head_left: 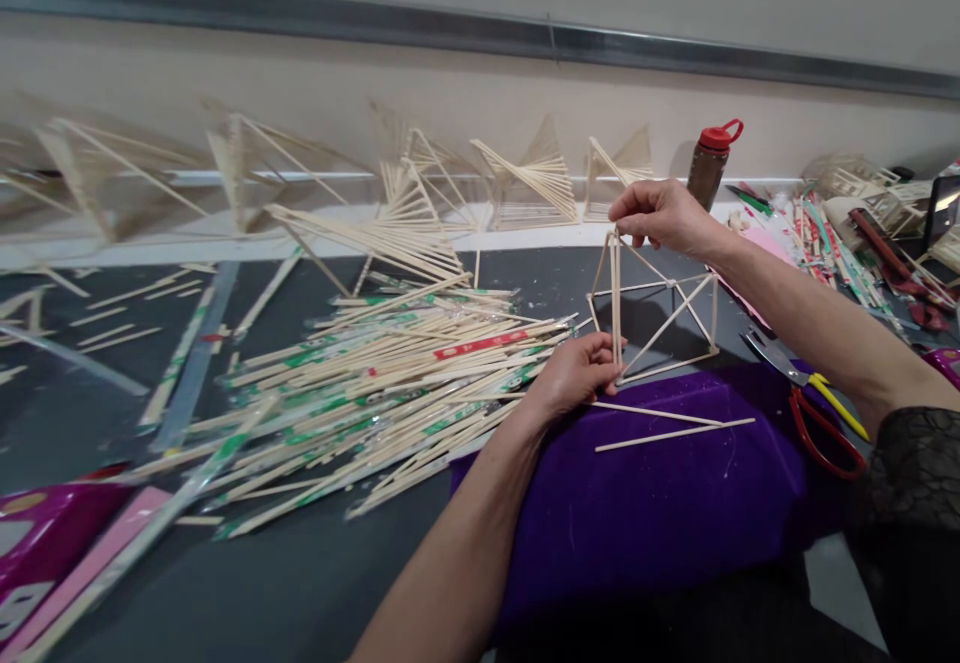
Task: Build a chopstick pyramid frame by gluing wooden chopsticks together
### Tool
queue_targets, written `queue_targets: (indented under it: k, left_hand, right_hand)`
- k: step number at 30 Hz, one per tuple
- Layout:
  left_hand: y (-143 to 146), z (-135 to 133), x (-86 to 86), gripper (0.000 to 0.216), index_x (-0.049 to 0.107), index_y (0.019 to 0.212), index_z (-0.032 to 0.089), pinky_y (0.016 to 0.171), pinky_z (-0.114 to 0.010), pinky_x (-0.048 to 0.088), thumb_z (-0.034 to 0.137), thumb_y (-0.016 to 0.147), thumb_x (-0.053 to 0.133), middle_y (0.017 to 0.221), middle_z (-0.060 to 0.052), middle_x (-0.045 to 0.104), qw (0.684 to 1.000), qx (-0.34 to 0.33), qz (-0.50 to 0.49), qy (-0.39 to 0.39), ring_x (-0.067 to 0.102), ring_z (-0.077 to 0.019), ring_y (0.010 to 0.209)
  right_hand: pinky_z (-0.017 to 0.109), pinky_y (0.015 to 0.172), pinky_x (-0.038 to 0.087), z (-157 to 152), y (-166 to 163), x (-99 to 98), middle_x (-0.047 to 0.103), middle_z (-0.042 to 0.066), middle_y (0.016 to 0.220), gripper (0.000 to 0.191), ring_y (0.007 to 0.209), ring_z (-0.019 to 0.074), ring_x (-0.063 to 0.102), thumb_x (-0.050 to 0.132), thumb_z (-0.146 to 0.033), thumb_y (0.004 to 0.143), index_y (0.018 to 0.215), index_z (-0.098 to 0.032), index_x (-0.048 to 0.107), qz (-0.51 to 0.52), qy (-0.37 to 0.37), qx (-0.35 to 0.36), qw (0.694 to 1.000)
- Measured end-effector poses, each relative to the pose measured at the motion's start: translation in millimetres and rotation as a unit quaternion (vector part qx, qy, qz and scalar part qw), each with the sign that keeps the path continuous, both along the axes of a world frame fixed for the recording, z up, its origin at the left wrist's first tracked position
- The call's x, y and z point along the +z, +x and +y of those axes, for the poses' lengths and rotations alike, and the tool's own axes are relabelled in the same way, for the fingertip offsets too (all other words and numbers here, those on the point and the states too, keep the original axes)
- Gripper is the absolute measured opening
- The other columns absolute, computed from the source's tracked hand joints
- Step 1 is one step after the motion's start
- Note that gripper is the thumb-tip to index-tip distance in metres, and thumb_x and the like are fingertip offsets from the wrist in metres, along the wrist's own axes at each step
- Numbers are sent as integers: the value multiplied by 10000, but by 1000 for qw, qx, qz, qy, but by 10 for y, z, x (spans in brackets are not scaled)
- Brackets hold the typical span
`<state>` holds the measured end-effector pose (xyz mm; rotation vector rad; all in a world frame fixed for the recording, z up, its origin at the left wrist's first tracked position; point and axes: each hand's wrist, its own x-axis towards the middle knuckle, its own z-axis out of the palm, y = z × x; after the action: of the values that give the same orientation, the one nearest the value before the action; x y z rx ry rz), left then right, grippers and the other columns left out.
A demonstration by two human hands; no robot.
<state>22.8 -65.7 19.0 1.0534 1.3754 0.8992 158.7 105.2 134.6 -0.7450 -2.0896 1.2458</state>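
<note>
A small open frame of thin wooden chopsticks (681, 311) stands at the edge of a purple cloth (660, 513). My right hand (660, 215) pinches the top of an upright chopstick (616, 293) at the frame's near-left corner. Lower down, my left hand (581, 375) has its fingers closed around the bottom end of that chopstick. Two pale sticks seem to run side by side there; whether they are joined I cannot tell. Two loose chopsticks (675, 433) lie crossed on the cloth, just right of my left hand.
A large heap of wrapped chopsticks (405, 373) spreads to the left. Finished-looking stick structures (532, 178) line the wall. Red-and-yellow-handled pliers (825, 443) lie by my right forearm. A brown bottle with a red lid (709, 165) stands behind. More wrapped sticks (832, 243) clutter the right.
</note>
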Motion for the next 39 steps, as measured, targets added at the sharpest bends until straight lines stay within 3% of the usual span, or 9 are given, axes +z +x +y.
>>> queue_targets:
  k: [9,39]
  left_hand:
    - [10,-2,24,366,675,1127,141,425,-190,311,194,768,725,686,31,610,1000,4,1,-9,606,-110,527]
    - [22,1,40,354,667,1157,113,421,-193,322,152,807,700,700,16,622,1000,4,16,-10,605,-104,539]
  right_hand:
    - [208,458,403,4,-24,-17,642,-28,680,199,549,74,571,787,-75,744,804,-173,625,-3,-28,-12,1000]
    - [183,492,407,-69,-10,-6,651,-13,719,130,627,73,593,744,-117,796,893,-136,660,-17,-19,1,1000]
